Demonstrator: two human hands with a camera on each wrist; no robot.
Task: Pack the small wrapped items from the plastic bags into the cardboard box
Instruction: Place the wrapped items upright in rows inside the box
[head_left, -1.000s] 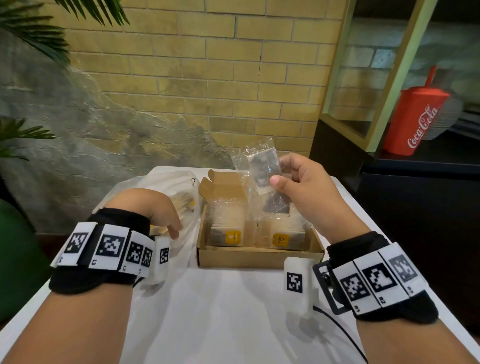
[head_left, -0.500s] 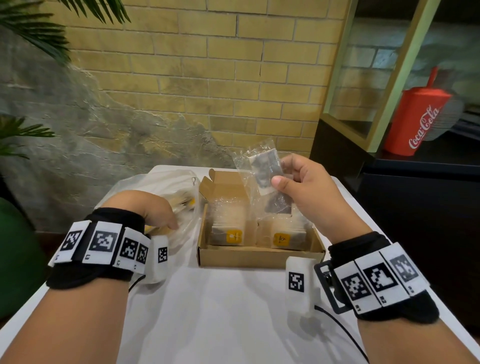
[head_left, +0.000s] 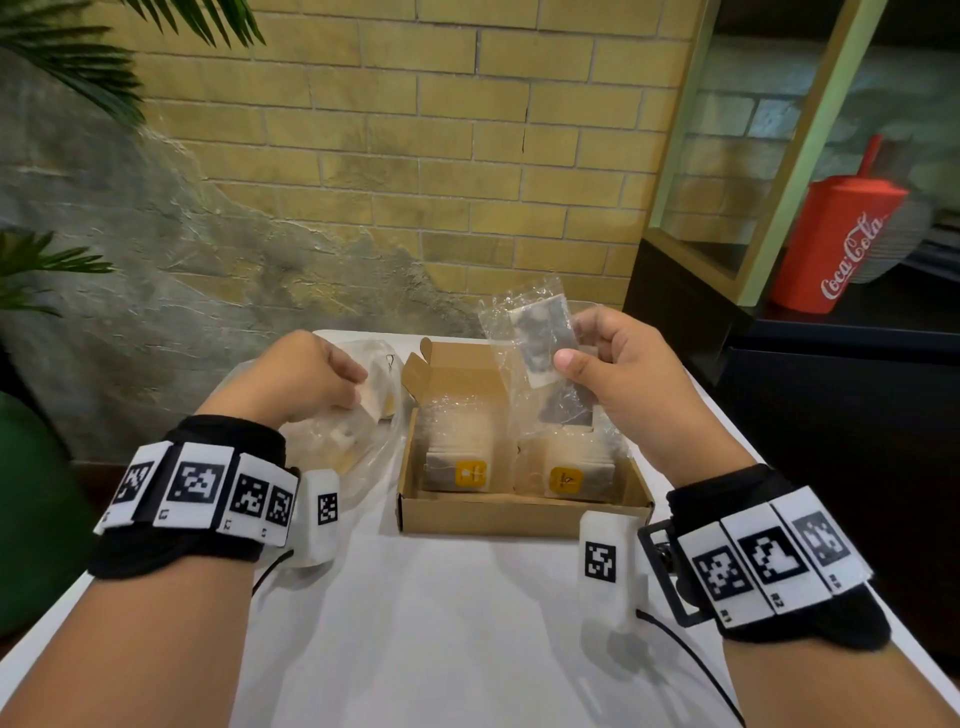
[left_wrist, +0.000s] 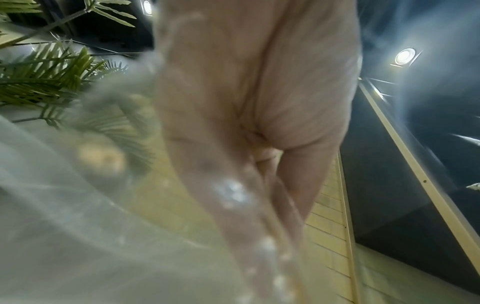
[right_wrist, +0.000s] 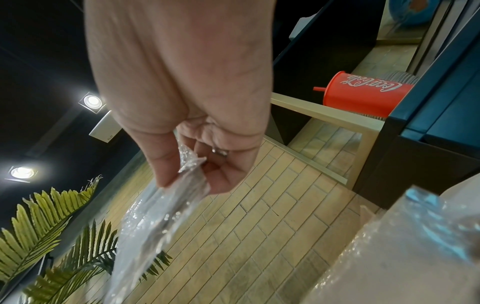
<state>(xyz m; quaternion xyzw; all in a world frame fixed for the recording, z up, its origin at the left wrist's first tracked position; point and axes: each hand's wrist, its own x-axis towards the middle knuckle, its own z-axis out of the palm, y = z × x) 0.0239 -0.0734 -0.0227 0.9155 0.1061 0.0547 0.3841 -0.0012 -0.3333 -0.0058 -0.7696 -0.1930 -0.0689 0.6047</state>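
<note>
Packets (head_left: 470, 470), wrapped and yellow-labelled, stand in two rows inside the open box (head_left: 519, 514) at the middle of the worktop (head_left: 457, 623). We see the left hand (head_left: 306, 379) raised from where it lay half a second ago: then it was sunk low in the left bag (head_left: 363, 452), now it comes up out of the mouth of that bag with its fingers curled round a pale packet (head_left: 363, 410). The left wrist view is veiled by plastic film and shows only the palm, so we cannot read the exact grip there. The right hand (head_left: 618, 374) holds as before, pinching a clear bag (head_left: 535, 332) between thumb and fingers above the back right of the box; a dark-printed flat item shows through the film. We judge that one more packet has been drawn and is on its way to the box, just right of the left hand. The front of the box looks full across both rows, so we expect the next packet to need a gap further back. A red cup (head_left: 836, 244) stands on the shelf at right, well apart.
</note>
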